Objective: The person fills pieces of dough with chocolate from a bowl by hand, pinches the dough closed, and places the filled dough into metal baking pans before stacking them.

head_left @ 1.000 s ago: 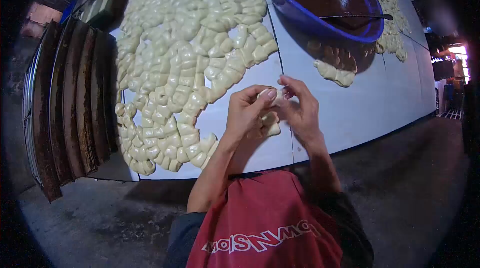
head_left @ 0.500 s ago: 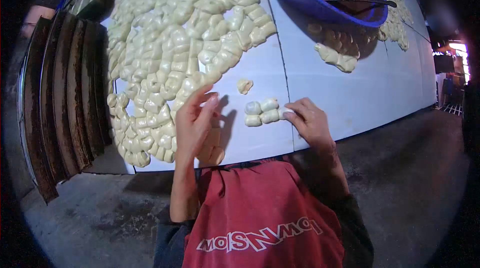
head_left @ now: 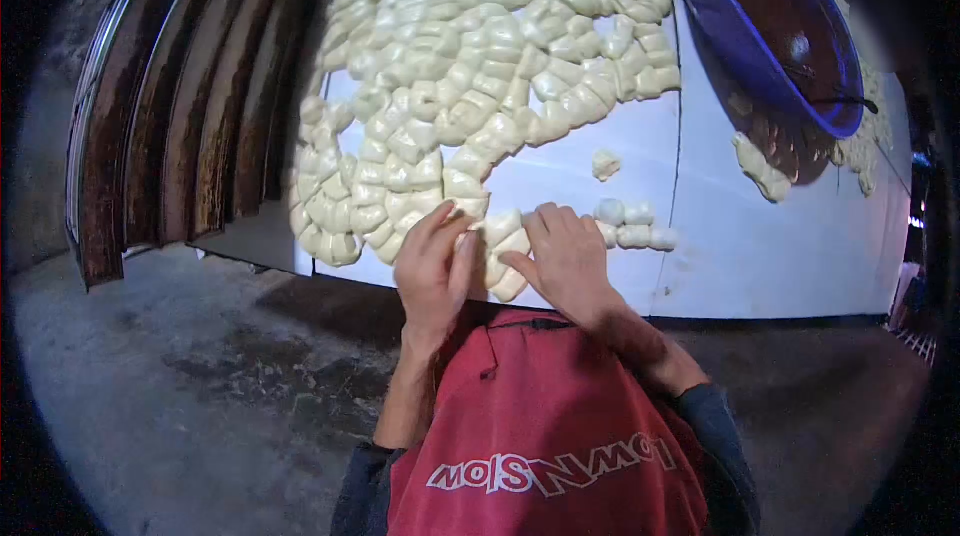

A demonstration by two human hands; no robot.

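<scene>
Pale, glossy dough pieces (head_left: 505,236) lie at the table's near edge between my two hands. My left hand (head_left: 437,266) is at their left, fingers slightly bent, thumb apart, beside the large spread of dough (head_left: 470,66). From the right, my right hand (head_left: 568,261) reaches in palm down, its thumb stretched over the edge of the near pieces and its fingers apart from the thumb. Right of that hand sits a small double row of dough pieces (head_left: 640,236), partly hidden by the fingers. A single rough dough lump (head_left: 606,165) lies behind the row.
A blue basin (head_left: 845,121) with brown contents and a dark-handled utensil stands at the right back. More dough (head_left: 762,171) lies beside it on the white tabletop (head_left: 770,266). Dark, worn trays (head_left: 190,106) stand on edge at the left.
My right hand has left the small double row and moved left to the dough pieces near my left hand. The view has turned, shifting the table rightward in the picture.
</scene>
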